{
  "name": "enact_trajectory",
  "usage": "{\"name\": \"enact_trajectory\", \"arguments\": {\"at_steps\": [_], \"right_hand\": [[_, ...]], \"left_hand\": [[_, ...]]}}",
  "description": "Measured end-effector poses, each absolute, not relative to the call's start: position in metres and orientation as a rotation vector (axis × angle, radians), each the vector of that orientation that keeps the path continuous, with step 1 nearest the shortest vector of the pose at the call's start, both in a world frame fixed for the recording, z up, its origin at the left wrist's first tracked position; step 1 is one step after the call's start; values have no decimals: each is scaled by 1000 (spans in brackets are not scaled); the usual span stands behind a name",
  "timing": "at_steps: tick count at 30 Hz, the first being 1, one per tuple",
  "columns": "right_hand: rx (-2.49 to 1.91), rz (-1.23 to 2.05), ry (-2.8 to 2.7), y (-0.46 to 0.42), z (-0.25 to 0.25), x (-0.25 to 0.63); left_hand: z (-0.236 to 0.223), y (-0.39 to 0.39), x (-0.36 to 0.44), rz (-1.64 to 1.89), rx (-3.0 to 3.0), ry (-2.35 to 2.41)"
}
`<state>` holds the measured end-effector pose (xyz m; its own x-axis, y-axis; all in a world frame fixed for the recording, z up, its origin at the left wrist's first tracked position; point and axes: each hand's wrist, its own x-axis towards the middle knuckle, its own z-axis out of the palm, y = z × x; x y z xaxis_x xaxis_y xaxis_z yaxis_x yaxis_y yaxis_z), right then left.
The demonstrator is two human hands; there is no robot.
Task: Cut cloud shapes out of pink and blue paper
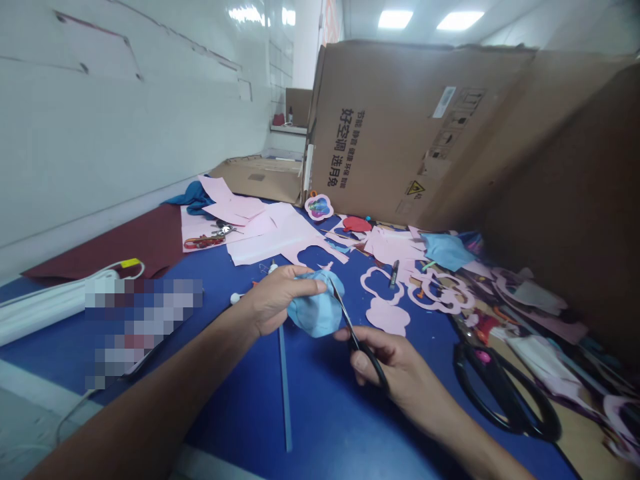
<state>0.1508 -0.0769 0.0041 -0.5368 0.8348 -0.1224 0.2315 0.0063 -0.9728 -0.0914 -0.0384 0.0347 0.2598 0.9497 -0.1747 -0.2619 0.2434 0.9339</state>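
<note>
My left hand (280, 293) is closed on a light blue piece of fabric (317, 313) with a rounded outline, the thumb pressing on its top. In my right hand (383, 357) is a pair of scissors (350, 323) with black handles. Their blades point up and away from me, and the tips lie at the upper right edge of the blue fabric. Whether the blades are cutting into it I cannot tell. Under my left hand, a thin blue-grey strip (284, 393) runs toward me across the blue table surface (240, 413).
Pink sheets (275, 233) and flower-shaped cutouts (390, 317) lie beyond my hands. Large black-handled scissors (505, 393) rest at right, near piled scraps. A big cardboard box (395, 133) stands behind. A white power strip (55, 300) and a blurred-out object (145, 333) are at left.
</note>
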Motion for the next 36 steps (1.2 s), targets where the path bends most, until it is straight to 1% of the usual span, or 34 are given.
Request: {"name": "enact_trajectory", "arguments": {"at_steps": [18,36], "right_hand": [[-1041,1631,-1768,-77,-1,153],[-1104,1566,-1812,-77,4,152]], "left_hand": [[36,-37,-93,932,933,933],[35,-37,-94,917,940,897]]}}
